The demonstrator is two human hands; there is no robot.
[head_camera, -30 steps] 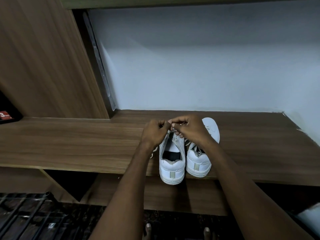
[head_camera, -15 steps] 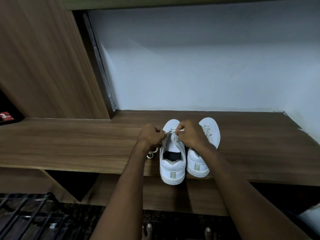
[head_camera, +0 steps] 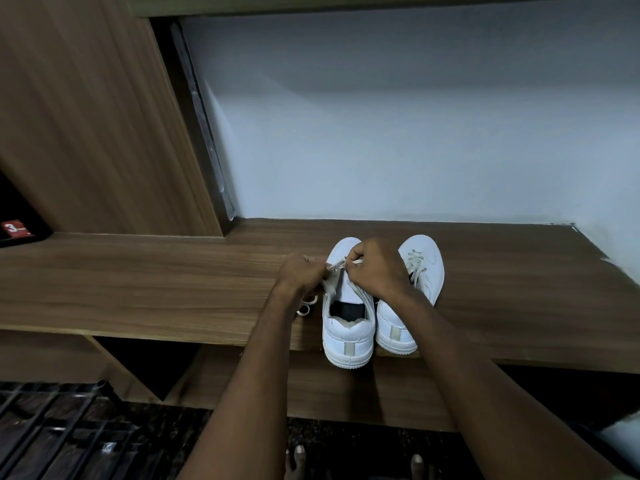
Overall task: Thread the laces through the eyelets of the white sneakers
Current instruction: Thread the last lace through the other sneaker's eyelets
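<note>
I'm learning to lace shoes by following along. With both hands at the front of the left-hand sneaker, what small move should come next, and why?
Probably draw the lace snug across the left sneaker. Both the left hand and the right hand pinch it near the toe end, slack still coils on the shelf, and the right sneaker already looks laced.

Both hands [head_camera: 375, 268] pinch the lace [head_camera: 337, 264] over the left sneaker [head_camera: 348, 327].

left forearm [head_camera: 249, 375]: bare, no sleeve | right forearm [head_camera: 467, 368]: bare, no sleeve | wrists: no watch, no ring seen | feet [head_camera: 299, 460]: bare toes, near edge
</note>
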